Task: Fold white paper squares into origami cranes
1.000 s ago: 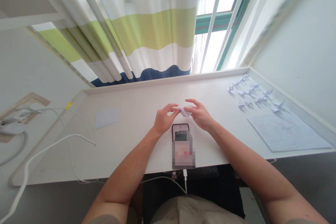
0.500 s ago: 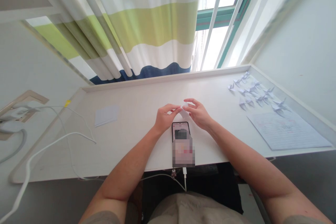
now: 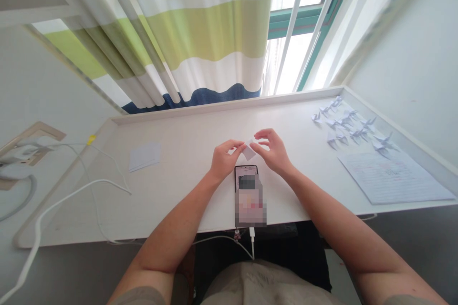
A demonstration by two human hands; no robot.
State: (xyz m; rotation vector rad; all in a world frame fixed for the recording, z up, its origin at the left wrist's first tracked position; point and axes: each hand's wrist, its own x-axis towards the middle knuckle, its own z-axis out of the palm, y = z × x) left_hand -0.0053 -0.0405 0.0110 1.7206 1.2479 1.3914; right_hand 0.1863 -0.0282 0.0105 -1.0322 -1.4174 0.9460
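A small folded piece of white paper (image 3: 249, 151) is held above the white desk, just beyond the phone. My left hand (image 3: 227, 156) pinches its left corner between thumb and fingers. On the paper's right side, my right hand (image 3: 272, 151) has its thumb close to or touching the edge, with its fingers apart and raised. Whether that thumb presses on the paper is too small to tell.
A phone (image 3: 246, 195) with a white cable lies at the desk's (image 3: 186, 200) front edge. Paper sheets (image 3: 145, 156) lie left. Several folded paper birds (image 3: 358, 131) and a written sheet (image 3: 390, 178) are right. A white cable (image 3: 71, 198) crosses the left side.
My right hand has shifted slightly up and right, its fingers more apart. More of the folded paper shows between my hands. My left hand has hardly moved.
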